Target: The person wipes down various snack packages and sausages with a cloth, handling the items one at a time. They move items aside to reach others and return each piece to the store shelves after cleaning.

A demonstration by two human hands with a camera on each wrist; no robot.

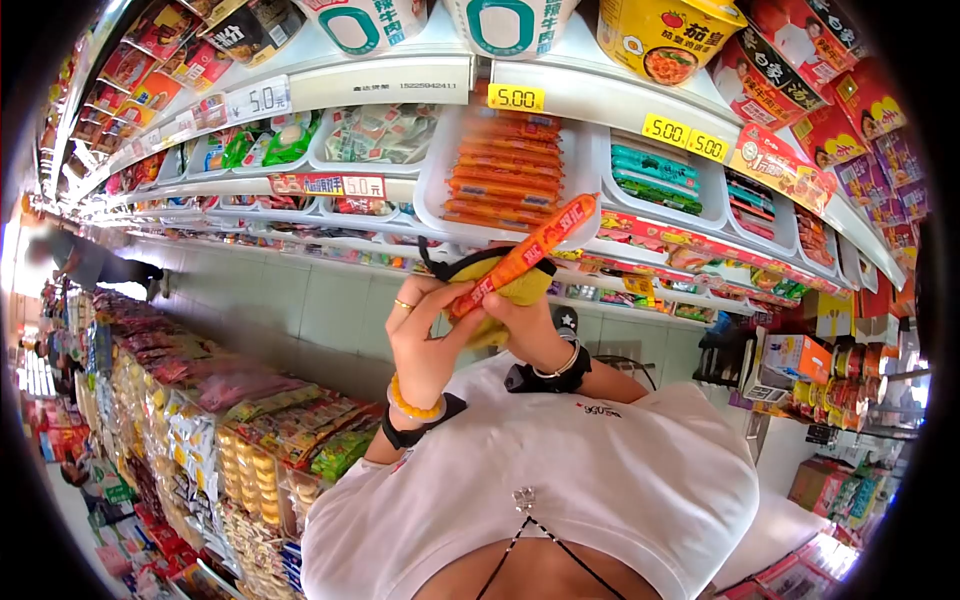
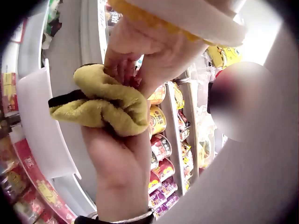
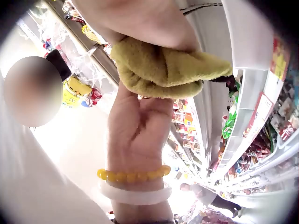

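- Sausage point(image 1: 540, 243), orange-wrapped, lies diagonally over yellow cloth point(image 1: 528, 287); likely light, slightly springy, slick film. Hold mid-length, don't squeeze.
- Left hand point(image 1: 425, 322) pinches its near end.
- Right hand point(image 1: 532, 328) seems to grip cloth; fingers partly hidden.
- White tray point(image 1: 432, 190) of similar sausages point(image 1: 503, 180) beyond; upper shelf point(image 1: 590, 92) limits lift.

Left grip point(image 1: 428, 318) seems free toward the aisle floor point(image 1: 250, 288); white tray point(image 1: 430, 195) blocks ahead.
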